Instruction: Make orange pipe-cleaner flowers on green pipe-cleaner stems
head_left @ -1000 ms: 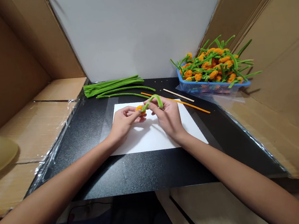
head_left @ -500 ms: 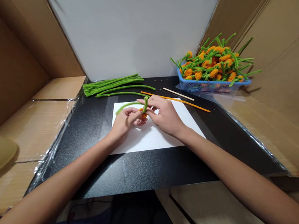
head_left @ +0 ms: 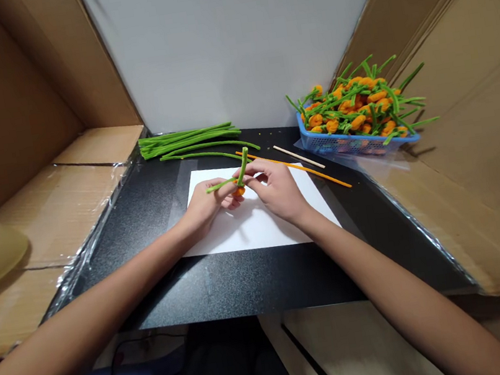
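Observation:
Above a white sheet of paper (head_left: pixel 266 232), my left hand (head_left: pixel 206 209) is closed on a small orange pipe-cleaner piece (head_left: pixel 240 191), partly hidden by the fingers. A green pipe cleaner (head_left: pixel 244 162) is joined at its top, one end standing up and the other reaching left over my left hand. From the other side, my right hand (head_left: pixel 281 192) pinches the green pipe cleaner close to the orange part with thumb and fingertips. Exactly how the green is wound there is too small to make out.
Behind the paper lie a bundle of green pipe cleaners (head_left: pixel 186 140), an orange pipe cleaner (head_left: pixel 333 180) and a pale stick (head_left: pixel 299 157). A blue basket (head_left: pixel 356 145) of similar orange-and-green pieces stands at back right. A tape roll (head_left: pixel 6 255) rests on cardboard at left.
The green end that curved out behind my left hand now lies across it, lower and straighter. The upright end shows longer. Both hands stay in nearly the same place.

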Demonstrator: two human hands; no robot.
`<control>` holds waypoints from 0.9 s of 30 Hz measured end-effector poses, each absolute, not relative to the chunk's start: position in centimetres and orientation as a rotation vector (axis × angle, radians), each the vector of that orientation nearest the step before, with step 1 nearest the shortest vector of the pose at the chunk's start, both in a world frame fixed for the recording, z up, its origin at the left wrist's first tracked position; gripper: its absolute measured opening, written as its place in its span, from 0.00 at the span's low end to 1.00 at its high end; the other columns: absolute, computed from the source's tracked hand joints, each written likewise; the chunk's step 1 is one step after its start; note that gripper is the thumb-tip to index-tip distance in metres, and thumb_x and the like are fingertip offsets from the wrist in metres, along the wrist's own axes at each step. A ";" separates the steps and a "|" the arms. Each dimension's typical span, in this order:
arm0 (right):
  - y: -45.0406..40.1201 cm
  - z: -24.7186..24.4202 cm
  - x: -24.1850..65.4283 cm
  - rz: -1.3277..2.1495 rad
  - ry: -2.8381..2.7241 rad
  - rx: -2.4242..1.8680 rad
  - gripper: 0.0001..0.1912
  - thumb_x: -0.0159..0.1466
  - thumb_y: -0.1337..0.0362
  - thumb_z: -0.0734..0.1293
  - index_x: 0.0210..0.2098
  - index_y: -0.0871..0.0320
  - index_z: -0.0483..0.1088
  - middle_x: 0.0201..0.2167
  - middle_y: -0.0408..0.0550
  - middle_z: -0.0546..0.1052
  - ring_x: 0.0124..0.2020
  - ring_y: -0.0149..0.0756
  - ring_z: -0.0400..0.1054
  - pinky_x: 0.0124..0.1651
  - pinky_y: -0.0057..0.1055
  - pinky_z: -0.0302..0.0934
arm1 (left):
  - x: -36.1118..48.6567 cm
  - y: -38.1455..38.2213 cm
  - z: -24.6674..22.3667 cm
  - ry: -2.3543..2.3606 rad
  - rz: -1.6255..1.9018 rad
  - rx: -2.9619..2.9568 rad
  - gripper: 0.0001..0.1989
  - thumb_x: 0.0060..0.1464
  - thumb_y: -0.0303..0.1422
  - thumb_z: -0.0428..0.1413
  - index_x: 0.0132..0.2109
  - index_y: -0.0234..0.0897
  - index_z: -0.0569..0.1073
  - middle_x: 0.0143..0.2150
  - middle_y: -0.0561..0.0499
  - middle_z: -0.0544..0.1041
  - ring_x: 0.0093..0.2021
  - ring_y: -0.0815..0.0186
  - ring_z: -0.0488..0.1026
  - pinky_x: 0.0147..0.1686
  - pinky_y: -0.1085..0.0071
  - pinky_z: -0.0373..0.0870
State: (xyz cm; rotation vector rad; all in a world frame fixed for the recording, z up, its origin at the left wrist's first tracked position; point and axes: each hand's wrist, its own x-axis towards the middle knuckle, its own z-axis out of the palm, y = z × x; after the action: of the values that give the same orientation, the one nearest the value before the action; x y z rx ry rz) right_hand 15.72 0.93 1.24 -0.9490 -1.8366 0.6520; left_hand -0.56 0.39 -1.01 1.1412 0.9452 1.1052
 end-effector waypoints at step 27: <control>1.3 0.4 15.5 1.017 -1.269 -1.034 0.08 0.49 0.67 0.74 0.30 0.60 0.77 0.27 0.46 0.80 0.32 0.35 0.74 0.40 0.34 0.68 | -0.1 0.0 -0.2 0.801 1.287 0.928 0.21 0.37 0.32 0.73 0.41 0.33 0.79 0.39 0.47 0.80 0.41 0.66 0.76 0.47 0.68 0.72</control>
State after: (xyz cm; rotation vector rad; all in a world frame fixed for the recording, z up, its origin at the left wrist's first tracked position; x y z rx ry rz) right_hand 15.47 1.30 0.41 -1.0339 -1.2689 1.0166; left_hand -0.08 -0.01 -0.24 0.9276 0.8014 1.2867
